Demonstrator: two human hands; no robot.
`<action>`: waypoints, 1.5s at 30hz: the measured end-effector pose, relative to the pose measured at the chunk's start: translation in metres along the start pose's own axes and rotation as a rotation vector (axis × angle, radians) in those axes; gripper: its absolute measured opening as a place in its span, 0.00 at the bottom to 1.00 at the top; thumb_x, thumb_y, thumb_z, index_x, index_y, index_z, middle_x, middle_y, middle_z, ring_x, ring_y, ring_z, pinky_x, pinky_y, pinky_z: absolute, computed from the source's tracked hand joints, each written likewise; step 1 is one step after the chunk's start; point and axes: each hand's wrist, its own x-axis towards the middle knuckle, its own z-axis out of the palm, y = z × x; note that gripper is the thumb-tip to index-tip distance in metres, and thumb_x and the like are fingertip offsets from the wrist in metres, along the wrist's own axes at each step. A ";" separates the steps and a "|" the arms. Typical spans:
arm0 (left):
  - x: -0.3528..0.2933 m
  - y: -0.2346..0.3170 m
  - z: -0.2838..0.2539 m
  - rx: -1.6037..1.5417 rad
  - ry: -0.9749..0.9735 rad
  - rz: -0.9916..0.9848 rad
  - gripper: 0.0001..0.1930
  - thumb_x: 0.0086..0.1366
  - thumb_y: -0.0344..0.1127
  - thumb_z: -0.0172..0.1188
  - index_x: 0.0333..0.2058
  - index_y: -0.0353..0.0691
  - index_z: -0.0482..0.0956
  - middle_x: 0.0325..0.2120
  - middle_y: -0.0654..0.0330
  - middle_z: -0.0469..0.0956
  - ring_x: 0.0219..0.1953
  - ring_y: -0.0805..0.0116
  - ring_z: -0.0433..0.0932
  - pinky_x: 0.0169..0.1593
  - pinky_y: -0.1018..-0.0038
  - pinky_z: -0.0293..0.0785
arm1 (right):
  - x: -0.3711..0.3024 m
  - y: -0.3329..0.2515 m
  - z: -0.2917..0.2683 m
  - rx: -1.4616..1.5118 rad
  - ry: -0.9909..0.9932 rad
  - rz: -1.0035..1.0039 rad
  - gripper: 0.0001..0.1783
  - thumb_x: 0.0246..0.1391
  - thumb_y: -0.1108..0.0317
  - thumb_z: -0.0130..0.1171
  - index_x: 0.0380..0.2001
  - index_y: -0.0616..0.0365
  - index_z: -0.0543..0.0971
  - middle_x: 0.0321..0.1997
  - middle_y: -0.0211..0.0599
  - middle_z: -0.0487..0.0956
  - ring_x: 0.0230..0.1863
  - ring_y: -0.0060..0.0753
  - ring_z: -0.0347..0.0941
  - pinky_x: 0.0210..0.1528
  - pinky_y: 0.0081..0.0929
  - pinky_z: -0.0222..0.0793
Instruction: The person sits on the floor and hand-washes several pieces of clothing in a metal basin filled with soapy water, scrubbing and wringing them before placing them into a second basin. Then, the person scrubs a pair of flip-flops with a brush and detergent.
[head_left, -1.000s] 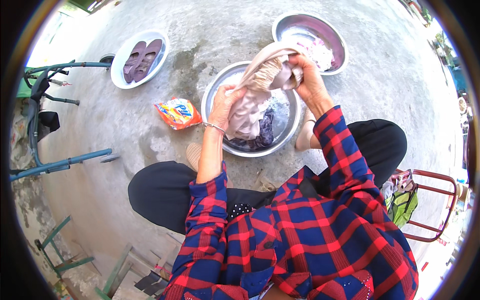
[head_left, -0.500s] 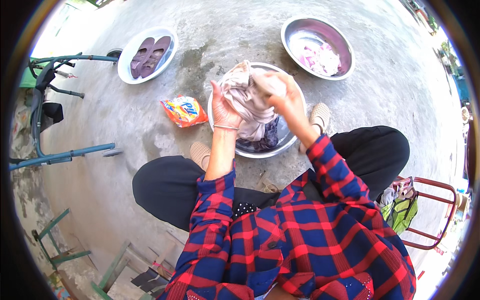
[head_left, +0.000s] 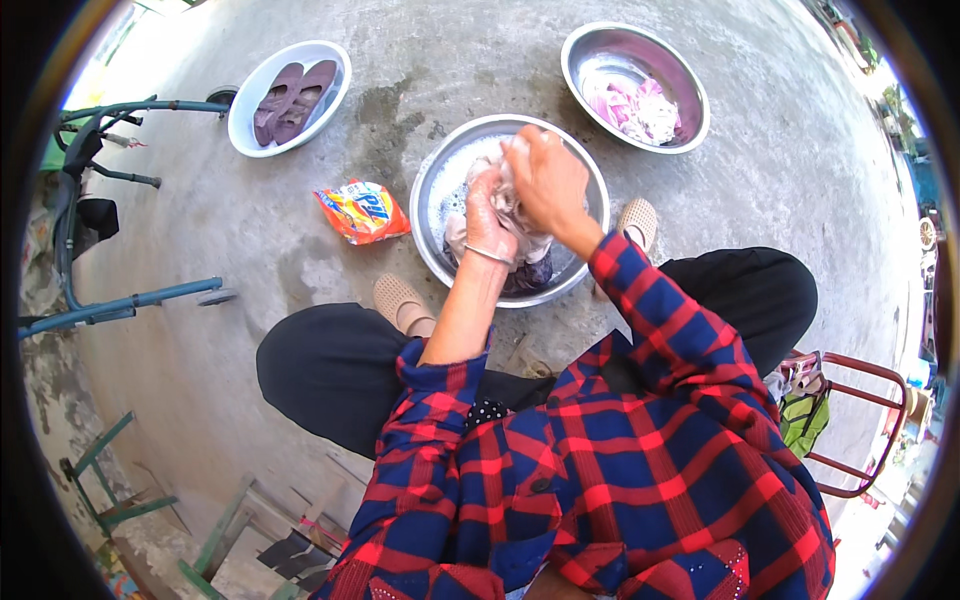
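A metal basin [head_left: 424, 247] with sudsy water stands on the floor between my feet. Bunched over it is a wet, pale beige garment [head_left: 508, 205]. My left hand [head_left: 487, 215] grips the garment from the left, the thumb side up and the fingers partly hidden by the cloth. On the other side, my right hand [head_left: 548, 182] is closed on the same garment, its knuckles upward. Lower folds of the cloth hang into the basin, beside a dark patterned cloth [head_left: 532, 274] in the water.
An orange detergent packet [head_left: 364, 212] lies left of the basin. A white tub [head_left: 240, 118] with purple shoes [head_left: 292, 103] is at far left, a second metal basin [head_left: 700, 128] with pink-and-white cloth [head_left: 640, 110] at far right. A blue metal frame [head_left: 130, 300] stands left, a red-framed chair [head_left: 850, 478] right.
Both hands have come together and the garment, spread and raised before, is now bunched lower in the basin. More of the suds show. The view has shifted slightly.
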 end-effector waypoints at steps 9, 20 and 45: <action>-0.010 -0.018 -0.004 0.129 -0.047 0.073 0.18 0.61 0.46 0.46 0.45 0.42 0.71 0.40 0.60 0.75 0.44 0.64 0.75 0.48 0.66 0.72 | 0.003 0.010 0.014 -0.012 0.010 0.064 0.10 0.51 0.59 0.52 0.33 0.52 0.75 0.33 0.47 0.73 0.34 0.49 0.73 0.31 0.43 0.66; 0.009 -0.009 -0.029 0.014 -0.287 -0.013 0.20 0.64 0.53 0.45 0.42 0.43 0.72 0.36 0.58 0.76 0.40 0.67 0.75 0.45 0.68 0.73 | -0.027 -0.006 0.012 -0.020 -0.066 -0.135 0.13 0.49 0.57 0.53 0.30 0.56 0.72 0.31 0.47 0.72 0.30 0.51 0.72 0.27 0.45 0.67; 0.008 -0.004 -0.029 0.020 -0.067 -0.018 0.16 0.59 0.47 0.51 0.38 0.41 0.75 0.34 0.59 0.78 0.36 0.65 0.77 0.42 0.69 0.74 | -0.030 -0.004 0.004 0.000 -0.062 -0.199 0.14 0.50 0.56 0.54 0.29 0.55 0.74 0.31 0.45 0.74 0.33 0.48 0.74 0.31 0.44 0.69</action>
